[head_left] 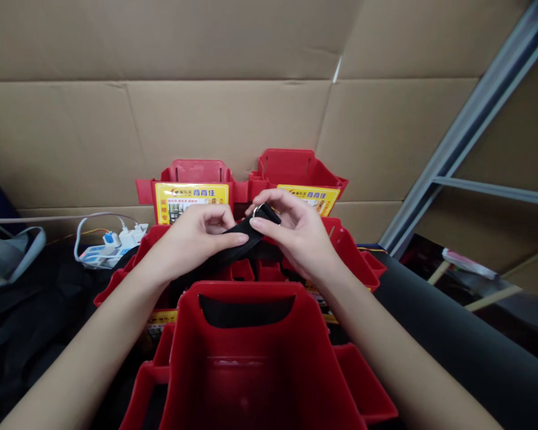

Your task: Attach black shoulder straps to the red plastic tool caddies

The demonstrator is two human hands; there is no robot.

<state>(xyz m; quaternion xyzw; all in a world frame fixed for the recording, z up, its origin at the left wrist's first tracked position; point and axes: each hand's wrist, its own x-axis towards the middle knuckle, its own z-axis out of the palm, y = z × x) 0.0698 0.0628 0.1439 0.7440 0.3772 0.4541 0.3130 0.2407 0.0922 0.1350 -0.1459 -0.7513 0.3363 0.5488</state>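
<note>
Both my hands hold a black webbing strap (233, 243) above a cluster of red plastic bins. My left hand (197, 234) pinches the strap near its middle, fingers curled over it. My right hand (296, 233) grips the strap's end, where a small metal ring (259, 208) shows between thumb and forefinger. The strap runs down and left from the ring toward the bins below. The nearest red bin (251, 364) stands right under my forearms; its inside looks bare.
Two more red bins with yellow labels (192, 200) (311, 197) stand behind, against a cardboard wall (233, 113). A white power strip with cables (110, 245) lies at left on dark cloth. A grey metal rack frame (470, 119) rises at right, beside a dark surface (452, 346).
</note>
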